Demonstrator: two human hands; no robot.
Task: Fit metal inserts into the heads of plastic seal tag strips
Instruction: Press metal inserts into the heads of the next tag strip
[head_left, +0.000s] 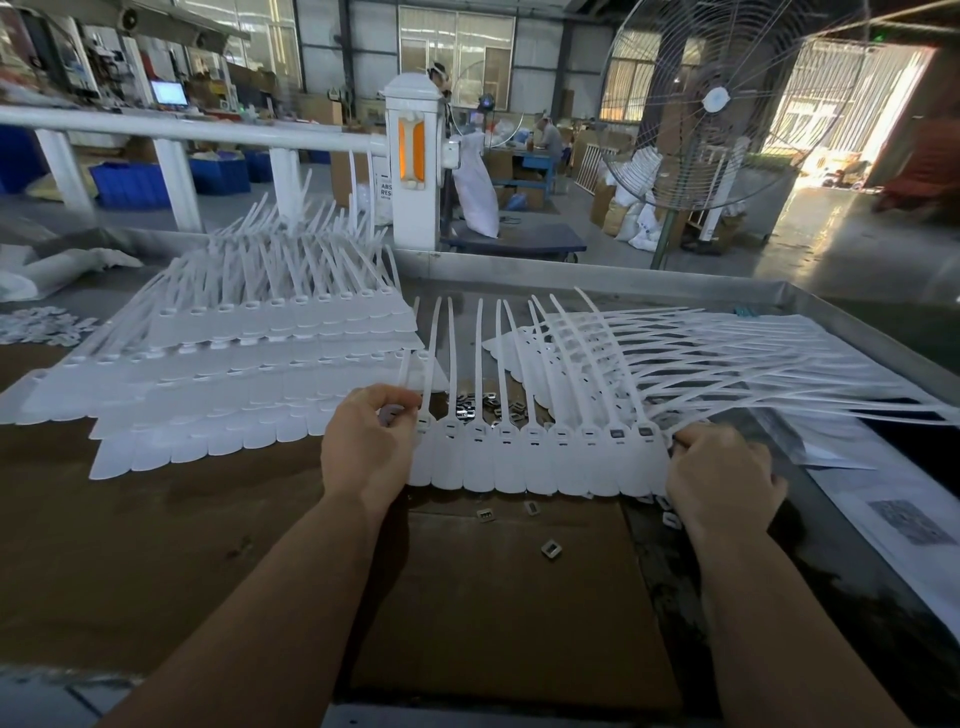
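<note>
Held at both ends: a joined row of white seal tag strips (540, 457), flat near the middle of the desk (156, 545), tails fanning away toward the far side. Left hand (371, 447) curled, fingers (400, 402) pinching the leftmost strip just above its head. Right hand (724, 475) curled at the row's right end, fingers (685, 439) gripping the edge beside the last head; whether an insert sits in that pinch cannot be told.

Two heads at the right end look dark, probably already filled; the rest look pale, probably still open. Loose metal inserts (480, 405) scattered just beyond the heads, a few more (550, 548) on the brown cardboard nearer in.

Best done by keeping the row flat and taut, working head by head in one direction. Worth checking each insert's orientation before pressing, seating it square and flush. Risk: buckling the row and skipping a head.

Stacked rows (234, 364) to the left, more (727, 358) to the right.
</note>
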